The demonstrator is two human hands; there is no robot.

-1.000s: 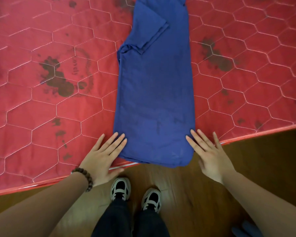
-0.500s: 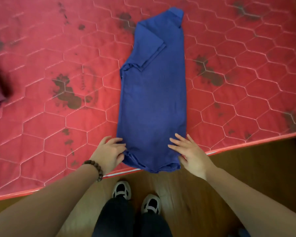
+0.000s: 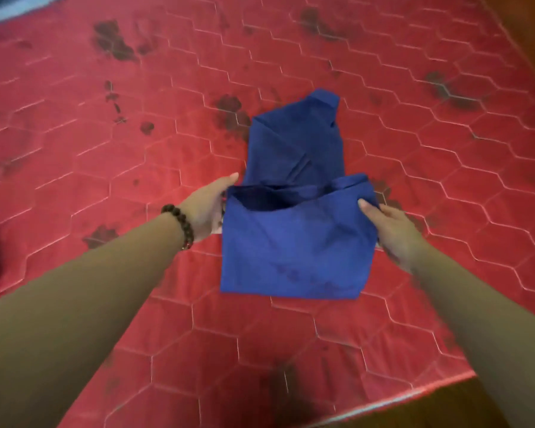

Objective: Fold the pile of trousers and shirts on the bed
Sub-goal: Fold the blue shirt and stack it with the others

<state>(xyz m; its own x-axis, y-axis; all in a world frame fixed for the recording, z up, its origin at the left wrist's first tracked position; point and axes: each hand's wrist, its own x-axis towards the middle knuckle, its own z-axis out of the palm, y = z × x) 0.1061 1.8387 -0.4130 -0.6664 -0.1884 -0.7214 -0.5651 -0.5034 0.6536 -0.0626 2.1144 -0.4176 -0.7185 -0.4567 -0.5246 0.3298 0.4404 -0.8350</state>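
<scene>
Red quilted mattress (image 3: 136,186) fills the view. On it lies a blue shirt (image 3: 294,248), long axis running away from the person. Left hand (image 3: 209,208) and right hand (image 3: 389,230) each grip a hem corner — collar end lies straight ahead, equally near both.

Dark beaded bracelet (image 3: 179,222), left wrist
</scene>
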